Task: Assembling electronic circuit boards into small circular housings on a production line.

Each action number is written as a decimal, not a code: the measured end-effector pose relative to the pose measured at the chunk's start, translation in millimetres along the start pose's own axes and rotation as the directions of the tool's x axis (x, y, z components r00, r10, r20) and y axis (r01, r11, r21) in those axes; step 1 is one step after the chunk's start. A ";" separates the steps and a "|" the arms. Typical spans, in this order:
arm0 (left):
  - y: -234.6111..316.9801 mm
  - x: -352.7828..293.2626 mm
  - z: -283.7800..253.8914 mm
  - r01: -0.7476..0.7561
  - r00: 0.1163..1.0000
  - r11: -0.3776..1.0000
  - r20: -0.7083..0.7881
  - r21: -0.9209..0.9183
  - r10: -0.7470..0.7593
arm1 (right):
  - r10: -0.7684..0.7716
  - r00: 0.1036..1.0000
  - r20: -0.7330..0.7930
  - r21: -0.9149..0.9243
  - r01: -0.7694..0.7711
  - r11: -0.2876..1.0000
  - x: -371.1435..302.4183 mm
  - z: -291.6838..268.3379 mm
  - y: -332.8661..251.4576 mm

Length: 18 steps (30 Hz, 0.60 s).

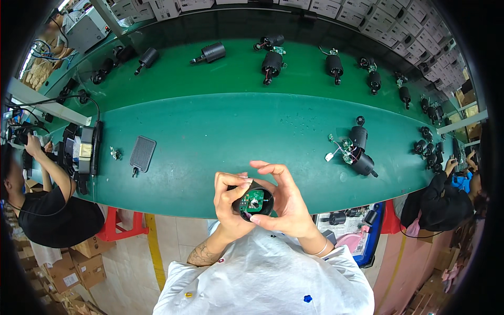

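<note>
Close to my body, over the front edge of the green table, I hold a black cylindrical housing (269, 211) with its open end facing me. A green circuit board (252, 201) sits inside it. My left hand (231, 202) wraps the housing from the left, its fingertips on the upper rim. My right hand (289, 205) grips the opposite side, thumb at the lower rim and index finger raised off it. To the right lie two black cylindrical units (359, 137) with wires and a small green board (347, 150) between them.
A grey rectangular mesh-textured piece (142, 154) and a small circuit board (115, 153) lie on the table's left. Several black units rest on the far conveyor strip (184, 79). A blue tray (373, 239) with parts stands below the right edge. Co-workers sit at both sides.
</note>
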<state>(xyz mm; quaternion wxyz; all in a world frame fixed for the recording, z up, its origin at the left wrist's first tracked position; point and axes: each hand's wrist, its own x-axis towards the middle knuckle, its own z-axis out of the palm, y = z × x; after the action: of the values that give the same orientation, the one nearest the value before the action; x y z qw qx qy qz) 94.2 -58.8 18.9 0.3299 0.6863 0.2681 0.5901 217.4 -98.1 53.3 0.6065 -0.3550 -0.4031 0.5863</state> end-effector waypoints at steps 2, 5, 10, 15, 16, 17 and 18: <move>0.3 0.7 1.1 -0.001 1.000 1.000 -0.009 0.008 0.001 | -0.010 0.998 -0.061 0.022 0.011 1.000 -0.5 1.3 0.6; 0.6 0.5 2.9 -0.002 1.000 1.000 -0.017 0.015 0.003 | -0.018 0.992 -0.123 0.043 0.024 0.999 -1.5 0.7 0.9; -0.6 -2.3 5.2 -0.044 0.999 0.997 -0.016 0.056 0.045 | -0.074 0.996 -0.045 -0.055 0.071 0.996 -1.9 -9.8 3.6; 2.1 2.3 3.1 -0.006 1.000 0.994 0.028 0.107 0.003 | -0.012 0.997 -0.077 -0.052 0.008 0.999 1.9 -13.3 9.9; 5.2 6.2 2.7 0.047 0.998 0.986 0.028 0.163 -0.052 | 0.046 0.994 -0.101 0.007 -0.046 0.999 3.7 -16.1 16.6; 8.1 12.6 3.0 0.093 0.994 0.973 0.031 0.213 -0.102 | 0.097 0.987 -0.127 0.067 -0.090 0.994 7.0 -20.0 24.2; 10.6 18.7 3.1 0.137 0.988 0.955 0.031 0.263 -0.150 | 0.148 0.978 -0.149 0.127 -0.130 0.983 11.3 -23.7 31.7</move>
<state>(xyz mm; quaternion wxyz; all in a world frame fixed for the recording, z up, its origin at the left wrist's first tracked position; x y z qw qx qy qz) 100.0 -51.8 38.7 0.2856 0.7170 0.3840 0.5069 225.3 -84.0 15.5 0.6135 -0.3915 -0.2931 0.6200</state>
